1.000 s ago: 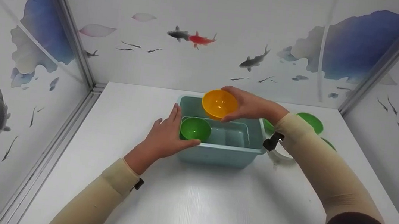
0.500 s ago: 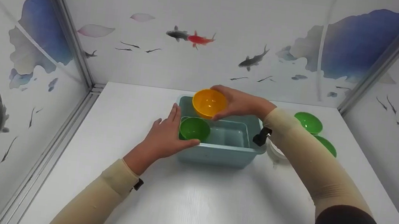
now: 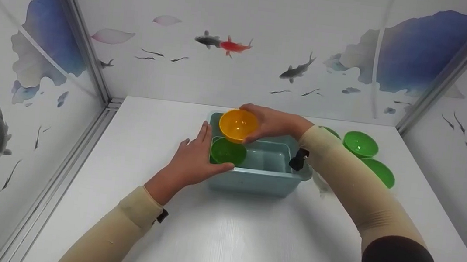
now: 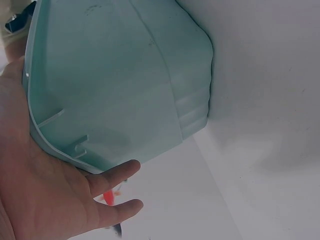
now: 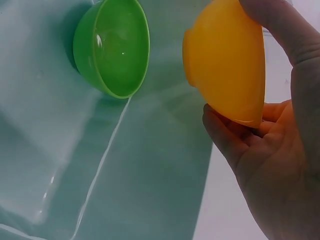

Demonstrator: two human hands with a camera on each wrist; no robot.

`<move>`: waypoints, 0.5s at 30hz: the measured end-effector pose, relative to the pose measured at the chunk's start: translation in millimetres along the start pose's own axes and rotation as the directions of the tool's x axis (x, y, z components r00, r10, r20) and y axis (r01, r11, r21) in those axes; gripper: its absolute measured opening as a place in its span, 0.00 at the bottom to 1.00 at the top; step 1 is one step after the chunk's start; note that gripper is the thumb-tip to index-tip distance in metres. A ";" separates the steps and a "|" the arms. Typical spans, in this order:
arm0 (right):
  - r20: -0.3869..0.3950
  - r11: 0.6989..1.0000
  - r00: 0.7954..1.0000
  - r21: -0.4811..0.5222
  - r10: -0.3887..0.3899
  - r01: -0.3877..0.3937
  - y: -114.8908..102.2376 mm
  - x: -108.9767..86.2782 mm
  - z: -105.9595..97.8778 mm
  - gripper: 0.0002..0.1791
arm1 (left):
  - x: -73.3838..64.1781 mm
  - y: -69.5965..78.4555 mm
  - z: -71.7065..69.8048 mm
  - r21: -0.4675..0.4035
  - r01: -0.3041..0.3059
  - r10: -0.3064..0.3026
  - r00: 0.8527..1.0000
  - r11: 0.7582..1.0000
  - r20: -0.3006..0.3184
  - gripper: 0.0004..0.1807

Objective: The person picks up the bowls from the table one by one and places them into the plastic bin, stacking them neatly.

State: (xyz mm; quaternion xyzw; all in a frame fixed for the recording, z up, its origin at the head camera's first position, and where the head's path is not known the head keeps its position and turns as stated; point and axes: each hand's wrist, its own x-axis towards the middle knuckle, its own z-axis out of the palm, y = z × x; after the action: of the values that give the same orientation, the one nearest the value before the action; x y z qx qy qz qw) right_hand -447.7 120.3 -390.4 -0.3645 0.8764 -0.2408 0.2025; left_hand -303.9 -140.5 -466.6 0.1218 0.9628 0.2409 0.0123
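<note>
An orange bowl [image 3: 237,126] is held at its rim between the thumb and fingers of my right hand [image 3: 276,125], above the back left part of a teal plastic basin [image 3: 254,181]. Inside that basin, at its left end, sits a green bowl [image 3: 228,153], partly behind the orange one. In the right wrist view the orange bowl [image 5: 227,60] is tilted and apart from the green bowl [image 5: 120,50]. My left hand [image 3: 190,159] rests with spread, straight fingers against the basin's left front corner. The left wrist view shows its palm along the basin's rim [image 4: 37,117].
Right of the basin stand more green bowls [image 3: 360,144], one partly hidden by my right forearm. A nearer green bowl [image 3: 379,172] lies beside them. A white patterned wall [image 3: 231,73] closes off the table [image 3: 150,126] at the back.
My right hand has carried the orange bowl leftward and then slightly down, over the green bowl in the basin. The left hand keeps its place.
</note>
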 end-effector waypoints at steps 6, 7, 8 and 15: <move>0.033 1.000 0.999 0.001 0.025 -0.025 -2.9 3.0 4.1 0.67 | 0.0 0.2 0.0 -0.007 -0.001 0.001 1.000 1.000 -0.004 0.80; 0.034 1.000 0.999 0.004 0.024 -0.024 -3.5 3.5 4.4 0.66 | 0.1 0.0 0.0 -0.008 -0.001 0.001 1.000 1.000 -0.006 0.80; 0.035 1.000 0.999 0.003 0.020 -0.020 -4.1 4.3 4.7 0.66 | 0.1 0.1 0.0 -0.008 -0.002 0.002 1.000 1.000 -0.008 0.80; 0.051 0.998 0.997 -0.011 -0.059 0.060 -2.5 12.7 8.5 0.59 | -0.2 0.8 -0.4 0.002 -0.004 0.004 1.000 1.000 -0.006 0.80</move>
State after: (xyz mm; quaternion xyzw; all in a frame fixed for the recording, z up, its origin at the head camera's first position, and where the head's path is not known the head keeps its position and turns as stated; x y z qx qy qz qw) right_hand -450.1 107.0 -398.1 -0.3978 0.8612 -0.2319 0.2151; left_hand -303.5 -140.1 -465.8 0.1230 0.9629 0.2402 0.0089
